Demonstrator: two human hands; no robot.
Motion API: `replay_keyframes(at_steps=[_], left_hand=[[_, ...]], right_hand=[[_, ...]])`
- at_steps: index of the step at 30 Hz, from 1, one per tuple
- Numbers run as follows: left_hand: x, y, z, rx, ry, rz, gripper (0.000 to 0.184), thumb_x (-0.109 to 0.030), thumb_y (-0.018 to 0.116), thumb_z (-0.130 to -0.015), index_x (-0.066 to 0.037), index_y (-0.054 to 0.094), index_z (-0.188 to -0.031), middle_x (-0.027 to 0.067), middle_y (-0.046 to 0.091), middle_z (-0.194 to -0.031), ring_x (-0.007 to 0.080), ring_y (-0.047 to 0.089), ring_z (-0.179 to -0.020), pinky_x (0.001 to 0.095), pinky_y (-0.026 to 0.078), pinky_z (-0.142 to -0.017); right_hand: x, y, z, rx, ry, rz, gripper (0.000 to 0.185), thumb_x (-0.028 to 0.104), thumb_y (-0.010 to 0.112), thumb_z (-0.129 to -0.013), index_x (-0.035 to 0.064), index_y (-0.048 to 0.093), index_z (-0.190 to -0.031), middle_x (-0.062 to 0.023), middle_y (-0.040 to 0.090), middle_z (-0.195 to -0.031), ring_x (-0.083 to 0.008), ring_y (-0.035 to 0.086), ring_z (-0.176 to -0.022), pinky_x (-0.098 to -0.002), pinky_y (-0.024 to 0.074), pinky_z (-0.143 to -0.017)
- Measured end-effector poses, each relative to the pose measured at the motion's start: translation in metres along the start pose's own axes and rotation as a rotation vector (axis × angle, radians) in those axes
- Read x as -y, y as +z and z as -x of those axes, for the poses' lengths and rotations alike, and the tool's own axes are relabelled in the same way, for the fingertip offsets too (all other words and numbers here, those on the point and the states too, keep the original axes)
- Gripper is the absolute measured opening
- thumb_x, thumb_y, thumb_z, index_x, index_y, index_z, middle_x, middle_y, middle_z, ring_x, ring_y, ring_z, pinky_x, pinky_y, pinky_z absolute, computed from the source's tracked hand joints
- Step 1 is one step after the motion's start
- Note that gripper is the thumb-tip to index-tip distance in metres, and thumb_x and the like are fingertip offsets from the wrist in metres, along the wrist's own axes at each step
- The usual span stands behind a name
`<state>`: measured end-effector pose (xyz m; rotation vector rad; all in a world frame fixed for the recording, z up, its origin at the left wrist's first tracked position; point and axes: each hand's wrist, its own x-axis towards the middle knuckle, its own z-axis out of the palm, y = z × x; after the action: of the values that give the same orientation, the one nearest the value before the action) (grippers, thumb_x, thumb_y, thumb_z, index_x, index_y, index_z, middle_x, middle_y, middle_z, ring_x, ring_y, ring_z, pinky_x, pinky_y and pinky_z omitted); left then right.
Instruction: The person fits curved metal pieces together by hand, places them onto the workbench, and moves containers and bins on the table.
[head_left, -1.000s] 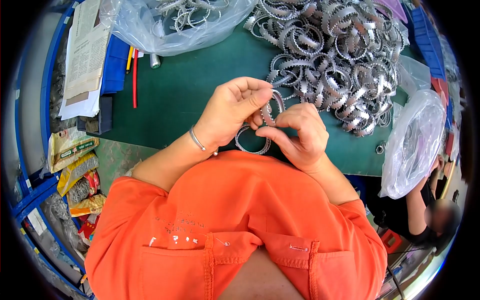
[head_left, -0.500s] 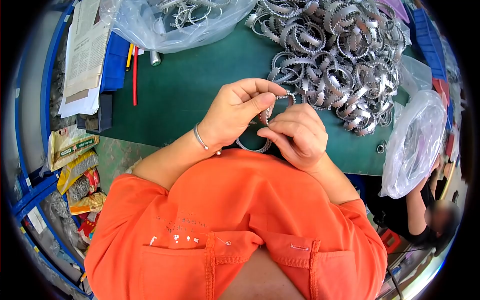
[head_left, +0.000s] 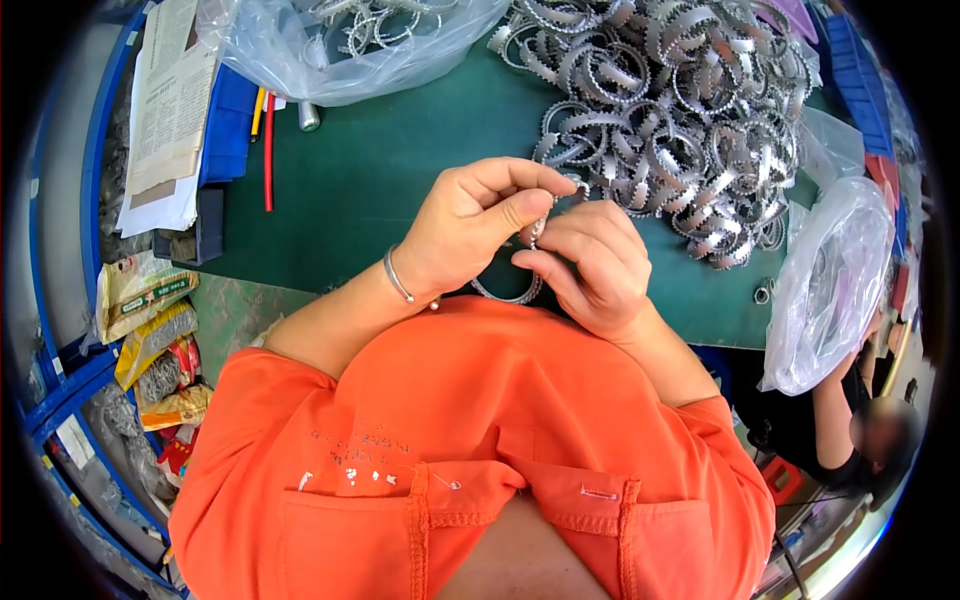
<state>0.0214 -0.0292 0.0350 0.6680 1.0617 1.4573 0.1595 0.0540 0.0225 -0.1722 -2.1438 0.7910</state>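
Note:
Between both hands is a thin toothed metal ring, gripped at its edges and partly covered by the fingers. My left hand pinches it from the left with thumb and forefinger; a silver bangle circles that wrist. On the right, my right hand is closed on the ring's lower side with curled fingers. A second toothed metal ring lies on the green table just below my hands, near the front edge. Up and to the right spreads a large heap of similar toothed metal rings.
A clear plastic bag with more rings stands at the back left. Papers, a blue bin and a red stick are at the left. Another plastic bag hangs at the right edge, beside a seated person.
The held ring has turned and shows narrower between the fingers. My right hand has shifted slightly up and left; my left hand has barely moved.

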Motion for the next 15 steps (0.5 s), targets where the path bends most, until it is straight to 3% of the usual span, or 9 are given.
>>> replay_keyframes(at_steps=[2, 4, 5, 6, 8, 9, 11, 13, 15], left_hand=[[-0.003, 0.001, -0.001, -0.023, 0.026, -0.082, 0.022, -0.013, 0.05, -0.091, 0.002, 0.057, -0.105, 0.0016, 0.055, -0.073, 0.0064, 0.048, -0.062, 0.0189, 0.04, -0.057], [-0.007, -0.004, -0.002, -0.102, 0.094, -0.255, 0.024, -0.015, 0.047, -0.093, 0.0, 0.058, -0.107, 0.0007, 0.053, -0.075, 0.0054, 0.045, -0.059, 0.0174, 0.038, -0.055], [-0.005, -0.015, -0.006, -0.139, 0.267, -0.586, 0.025, -0.017, 0.045, -0.094, -0.001, 0.058, -0.108, 0.0002, 0.052, -0.077, 0.005, 0.043, -0.058, 0.0159, 0.036, -0.055], [-0.007, -0.016, -0.007, -0.192, 0.263, -0.649, 0.025, -0.016, 0.044, -0.094, -0.002, 0.058, -0.109, -0.0001, 0.05, -0.079, 0.005, 0.042, -0.057, 0.0163, 0.036, -0.054], [-0.003, -0.022, -0.011, -0.175, 0.212, -0.6, 0.026, -0.015, 0.043, -0.094, -0.002, 0.055, -0.112, 0.0008, 0.054, -0.081, 0.005, 0.046, -0.061, 0.0163, 0.039, -0.054], [-0.006, -0.022, -0.011, -0.17, 0.22, -0.601, 0.026, -0.015, 0.043, -0.094, -0.002, 0.055, -0.112, 0.0008, 0.054, -0.081, 0.005, 0.046, -0.061, 0.0163, 0.039, -0.054], [-0.013, -0.02, -0.007, -0.025, -0.163, -0.11, 0.027, -0.015, 0.044, -0.093, -0.001, 0.053, -0.114, 0.0031, 0.058, -0.084, 0.0063, 0.052, -0.065, 0.0182, 0.044, -0.057], [-0.012, -0.021, -0.004, -0.011, -0.168, -0.057, 0.028, -0.015, 0.045, -0.093, 0.0, 0.052, -0.115, 0.0044, 0.059, -0.085, 0.0073, 0.055, -0.066, 0.0195, 0.046, -0.058], [-0.007, -0.021, -0.004, -0.027, -0.157, 0.009, 0.029, -0.016, 0.046, -0.092, 0.002, 0.052, -0.114, 0.0054, 0.059, -0.082, 0.0088, 0.057, -0.064, 0.0217, 0.049, -0.058]], right_hand=[[0.0, 0.001, 0.001, 0.002, 0.056, -0.028, 0.018, 0.005, 0.074, -0.063, 0.0045, 0.061, -0.075, -0.0059, 0.059, -0.071, -0.022, 0.054, -0.06, -0.0282, 0.0421, -0.054], [0.003, -0.004, 0.002, -0.013, 0.347, -0.203, 0.012, 0.003, 0.07, -0.069, 0.0016, 0.061, -0.076, -0.007, 0.06, -0.073, -0.0188, 0.055, -0.062, -0.0267, 0.043, -0.055], [0.004, -0.007, 0.007, -0.056, 0.676, -0.523, 0.008, 0.004, 0.066, -0.076, -0.0007, 0.061, -0.08, -0.0076, 0.062, -0.077, -0.0138, 0.056, -0.064, -0.0237, 0.0435, -0.055], [0.007, -0.013, 0.003, -0.11, 0.919, -0.83, 0.009, 0.007, 0.06, -0.084, -0.0016, 0.059, -0.086, -0.0084, 0.062, -0.08, -0.011, 0.055, -0.064, -0.0218, 0.0434, -0.053], [-0.007, -0.016, 0.005, -0.196, 0.947, -1.272, 0.013, 0.011, 0.055, -0.088, -0.0011, 0.057, -0.09, -0.0106, 0.061, -0.08, -0.0112, 0.053, -0.061, -0.0204, 0.0428, -0.052], [-0.009, -0.017, 0.005, -0.198, 0.949, -1.334, 0.015, 0.015, 0.052, -0.09, -0.0004, 0.055, -0.09, -0.0114, 0.061, -0.079, -0.0117, 0.051, -0.058, -0.0214, 0.0424, -0.05], [-0.009, -0.017, 0.003, -0.216, 0.996, -1.417, 0.016, 0.016, 0.051, -0.09, -0.0001, 0.055, -0.09, -0.0116, 0.061, -0.078, -0.0122, 0.051, -0.057, -0.0219, 0.0425, -0.049], [-0.011, -0.018, 0.004, -0.242, 1.084, -1.553, 0.018, 0.018, 0.049, -0.091, 0.0002, 0.054, -0.089, -0.0122, 0.061, -0.08, -0.0135, 0.053, -0.057, -0.023, 0.0451, -0.049], [-0.015, -0.019, 0.006, -0.204, 1.083, -1.479, 0.019, 0.018, 0.049, -0.091, -0.0001, 0.054, -0.089, -0.0124, 0.061, -0.081, -0.0139, 0.055, -0.06, -0.0228, 0.0465, -0.05]])
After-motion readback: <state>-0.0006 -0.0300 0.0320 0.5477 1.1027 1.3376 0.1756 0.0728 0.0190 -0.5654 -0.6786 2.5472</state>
